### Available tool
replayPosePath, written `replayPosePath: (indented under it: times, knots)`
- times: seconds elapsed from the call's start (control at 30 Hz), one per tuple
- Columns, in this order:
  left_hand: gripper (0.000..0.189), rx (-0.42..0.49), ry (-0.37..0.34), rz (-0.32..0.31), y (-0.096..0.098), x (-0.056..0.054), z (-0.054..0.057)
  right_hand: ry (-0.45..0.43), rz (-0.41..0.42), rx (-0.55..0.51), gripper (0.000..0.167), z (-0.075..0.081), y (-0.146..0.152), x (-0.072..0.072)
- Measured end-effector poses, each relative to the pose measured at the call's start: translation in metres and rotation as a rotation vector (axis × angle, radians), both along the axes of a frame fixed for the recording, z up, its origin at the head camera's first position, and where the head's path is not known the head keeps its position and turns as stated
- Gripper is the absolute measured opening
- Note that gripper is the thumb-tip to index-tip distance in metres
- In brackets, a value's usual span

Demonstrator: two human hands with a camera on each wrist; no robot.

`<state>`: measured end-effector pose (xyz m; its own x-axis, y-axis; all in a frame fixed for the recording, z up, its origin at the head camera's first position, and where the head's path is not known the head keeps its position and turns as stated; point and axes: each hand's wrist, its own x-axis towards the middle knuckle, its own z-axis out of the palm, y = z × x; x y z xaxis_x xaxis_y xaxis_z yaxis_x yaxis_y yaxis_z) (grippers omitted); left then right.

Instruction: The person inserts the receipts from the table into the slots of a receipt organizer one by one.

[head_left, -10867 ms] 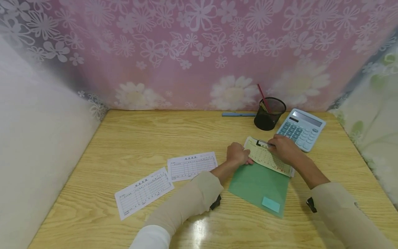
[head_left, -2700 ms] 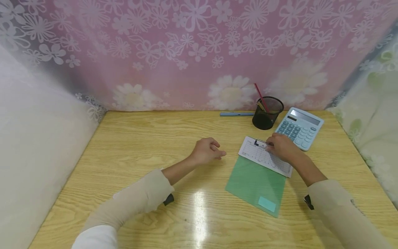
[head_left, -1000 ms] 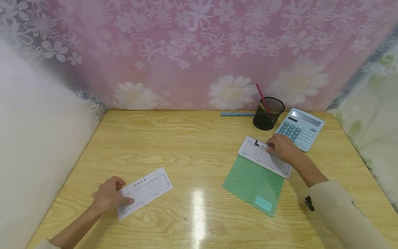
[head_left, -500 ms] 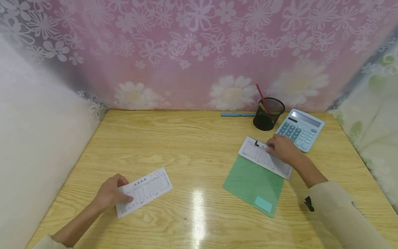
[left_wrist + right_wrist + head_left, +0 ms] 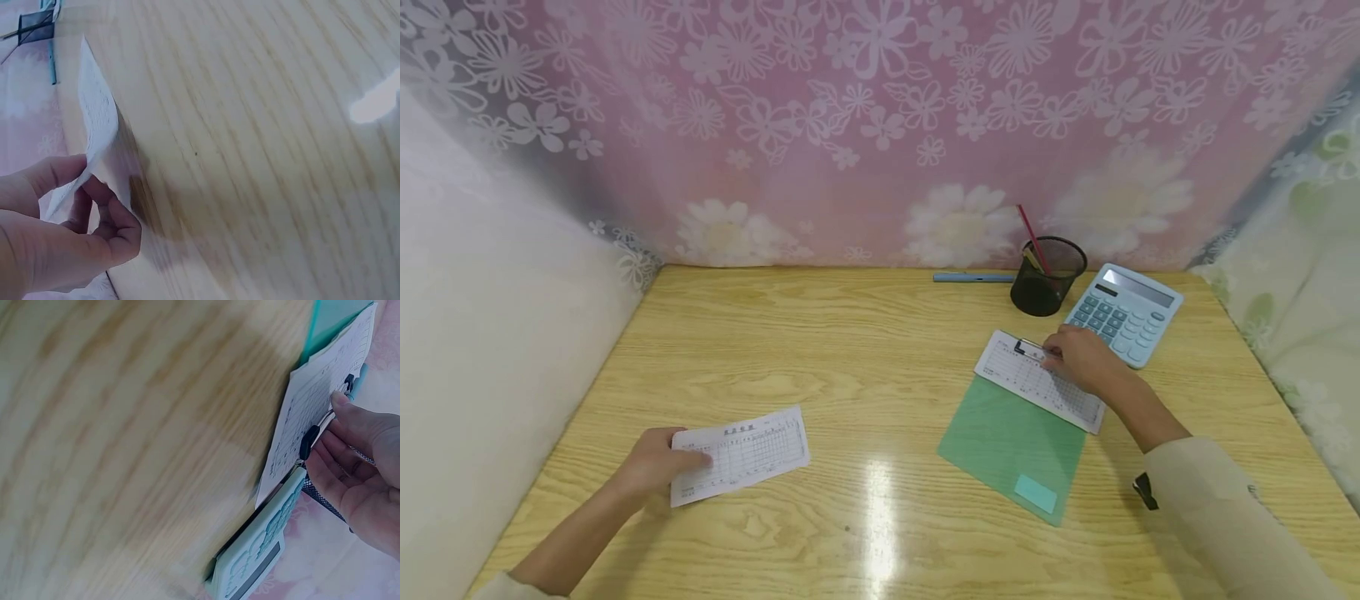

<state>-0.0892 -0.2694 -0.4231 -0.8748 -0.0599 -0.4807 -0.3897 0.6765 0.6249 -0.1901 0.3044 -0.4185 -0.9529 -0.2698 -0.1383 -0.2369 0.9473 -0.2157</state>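
My left hand (image 5: 655,465) pinches the left end of a white printed form (image 5: 745,454) between thumb and fingers. In the left wrist view the form (image 5: 97,106) is bent and raised off the wood, its shadow beside it. At the right, a green translucent clipboard (image 5: 1011,446) lies on the table with a light blue label low on it. White printed forms (image 5: 1033,379) lie across its top under a metal clip (image 5: 1030,346). My right hand (image 5: 1086,358) pinches that clip; in the right wrist view the thumb (image 5: 342,400) presses its lever, with black ends on either side.
A pale blue calculator (image 5: 1131,308) lies just behind my right hand. Left of it stands a black mesh pen cup (image 5: 1037,292) with a red pencil (image 5: 1033,237). A blue pen (image 5: 972,277) lies along the table's back edge, by the flowered curtain (image 5: 820,125).
A white form has covered the yellow one on the clipboard, and another left the table's middle. My left hand has moved left, gripped the remaining form and raised it. The right hand stays.
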Motion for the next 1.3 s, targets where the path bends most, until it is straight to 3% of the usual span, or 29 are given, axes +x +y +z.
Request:
replayPosePath:
  times: [0.13, 0.37, 0.47, 0.67, 0.8, 0.93, 1.07, 1.3]
  knots:
    - [0.049, 0.06, -0.01, 0.021, -0.003, 0.001, -0.001, 0.002, 0.006, -0.002, 0.027, -0.001, 0.0, 0.0]
    - [0.044, 0.137, -0.022, 0.079, -0.003, 0.003, -0.003, 0.005, 0.019, -0.016, 0.026, 0.0, 0.0, 0.0]
    - [0.044, 0.171, -0.043, 0.066, -0.002, 0.004, -0.002, 0.006, 0.018, -0.013, 0.026, 0.001, -0.001, 0.001]
    - [0.044, 0.258, -0.086, -0.023, -0.004, 0.004, 0.001, 0.007, 0.012, 0.001, 0.027, 0.0, 0.0, 0.0]
    - [0.04, 0.303, -0.09, -0.007, -0.006, 0.002, 0.001, 0.007, 0.009, 0.008, 0.027, -0.001, 0.0, 0.0]
    - [0.037, 0.295, -0.057, 0.017, -0.009, -0.003, 0.004, 0.008, 0.012, 0.008, 0.027, 0.0, 0.0, -0.001]
    - [0.034, 0.274, 0.018, 0.0, -0.005, -0.013, 0.014, 0.006, 0.012, 0.007, 0.026, 0.002, 0.0, -0.002]
    - [0.035, 0.34, 0.086, -0.041, 0.028, -0.032, 0.028, 0.006, 0.017, 0.005, 0.026, 0.002, 0.0, -0.001]
